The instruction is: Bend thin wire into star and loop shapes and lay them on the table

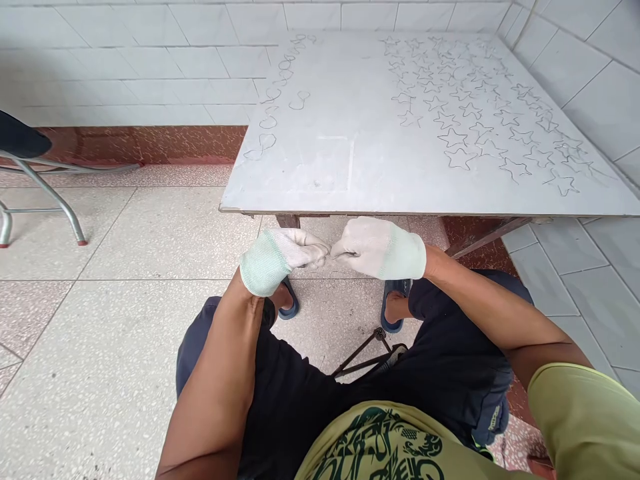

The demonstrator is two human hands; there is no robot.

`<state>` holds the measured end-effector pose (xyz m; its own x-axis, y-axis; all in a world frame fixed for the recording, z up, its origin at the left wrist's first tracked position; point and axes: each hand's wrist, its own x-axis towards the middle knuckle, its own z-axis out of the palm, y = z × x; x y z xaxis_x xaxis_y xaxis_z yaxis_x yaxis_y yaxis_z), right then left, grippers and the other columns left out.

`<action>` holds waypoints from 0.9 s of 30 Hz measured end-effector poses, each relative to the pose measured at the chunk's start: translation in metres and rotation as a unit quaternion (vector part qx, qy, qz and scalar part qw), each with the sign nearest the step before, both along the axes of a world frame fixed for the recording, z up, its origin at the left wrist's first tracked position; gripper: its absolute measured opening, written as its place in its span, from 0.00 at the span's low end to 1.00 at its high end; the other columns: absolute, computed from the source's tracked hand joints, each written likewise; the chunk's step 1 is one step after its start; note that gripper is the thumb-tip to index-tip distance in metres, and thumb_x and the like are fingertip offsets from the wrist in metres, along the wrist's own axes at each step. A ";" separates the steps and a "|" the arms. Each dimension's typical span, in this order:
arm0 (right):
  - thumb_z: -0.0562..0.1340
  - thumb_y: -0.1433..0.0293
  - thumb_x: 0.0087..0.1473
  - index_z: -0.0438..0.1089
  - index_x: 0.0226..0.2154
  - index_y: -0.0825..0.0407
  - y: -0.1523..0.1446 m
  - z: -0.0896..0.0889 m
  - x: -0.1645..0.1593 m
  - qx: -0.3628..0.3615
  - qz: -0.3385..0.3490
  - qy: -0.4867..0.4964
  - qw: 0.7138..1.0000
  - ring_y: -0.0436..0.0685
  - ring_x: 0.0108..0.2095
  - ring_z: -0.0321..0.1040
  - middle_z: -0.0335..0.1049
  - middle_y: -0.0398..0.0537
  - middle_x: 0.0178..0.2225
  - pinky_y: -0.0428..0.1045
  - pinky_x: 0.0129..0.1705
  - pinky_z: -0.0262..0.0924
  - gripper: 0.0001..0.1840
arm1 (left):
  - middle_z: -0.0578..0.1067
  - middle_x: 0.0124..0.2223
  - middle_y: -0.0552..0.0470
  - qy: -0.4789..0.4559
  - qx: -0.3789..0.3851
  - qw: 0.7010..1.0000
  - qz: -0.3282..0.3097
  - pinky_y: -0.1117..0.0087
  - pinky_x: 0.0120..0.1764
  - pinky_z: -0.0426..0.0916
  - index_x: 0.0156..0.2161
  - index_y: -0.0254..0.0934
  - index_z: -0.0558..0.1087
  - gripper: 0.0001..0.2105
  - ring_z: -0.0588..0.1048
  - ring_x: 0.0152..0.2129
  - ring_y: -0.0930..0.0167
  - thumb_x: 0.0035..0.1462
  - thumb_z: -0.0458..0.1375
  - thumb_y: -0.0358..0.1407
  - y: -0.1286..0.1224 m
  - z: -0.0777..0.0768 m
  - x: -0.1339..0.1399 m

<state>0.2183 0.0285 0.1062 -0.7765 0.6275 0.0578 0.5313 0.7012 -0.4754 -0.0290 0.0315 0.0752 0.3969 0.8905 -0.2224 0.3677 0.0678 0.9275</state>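
Note:
My left hand (295,250), in a white glove with a pale green cuff, is closed in a pinch. Opposite it, my right hand (370,247) wears a matching glove, its fingers also pinched, the fingertips of both nearly meeting. Whatever lies between the fingers is hidden or too thin to make out. Both hands are held just in front of the near edge of a white table (350,180). Many thin wire stars (455,138) lie on its right side. Along its left side runs a row of wire loops (269,122), some rounded or heart-like.
White tiles cover the wall (210,63) behind the table and the wall at the right. A folding chair (55,200) with metal legs stands at far left. Below my hands are my knees, slippers (393,310) and a dark metal frame (367,357) on the speckled floor.

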 end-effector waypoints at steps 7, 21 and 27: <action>0.59 0.70 0.69 0.83 0.33 0.50 -0.001 -0.012 -0.004 0.073 -0.003 -0.010 0.997 0.55 0.34 0.64 0.74 0.45 0.30 0.52 0.43 0.53 0.18 | 0.84 0.31 0.48 -0.004 -0.014 0.998 -0.056 0.67 0.35 0.74 0.33 0.38 0.85 0.09 0.80 0.30 0.66 0.54 0.67 0.42 0.012 -0.020 -0.010; 0.58 0.73 0.70 0.79 0.30 0.52 0.001 -0.024 -0.010 0.109 0.022 -0.090 0.990 0.55 0.34 0.66 0.75 0.47 0.31 0.52 0.41 0.52 0.19 | 0.82 0.27 0.49 -0.018 -0.041 0.999 0.001 0.67 0.30 0.73 0.31 0.39 0.84 0.07 0.77 0.24 0.69 0.48 0.70 0.40 0.002 -0.012 -0.001; 0.60 0.72 0.69 0.82 0.33 0.53 0.002 -0.021 -0.012 0.060 -0.007 -0.049 0.997 0.55 0.36 0.68 0.77 0.47 0.33 0.51 0.42 0.53 0.16 | 0.82 0.27 0.49 -0.017 -0.030 0.999 -0.006 0.69 0.30 0.72 0.31 0.37 0.84 0.09 0.75 0.23 0.70 0.49 0.69 0.41 0.002 -0.007 -0.002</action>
<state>0.2063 0.0304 0.0855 -0.7736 0.6311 0.0577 0.5810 0.7426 -0.3331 -0.0308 0.0333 0.0679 0.4151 0.8714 -0.2616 0.3369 0.1198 0.9339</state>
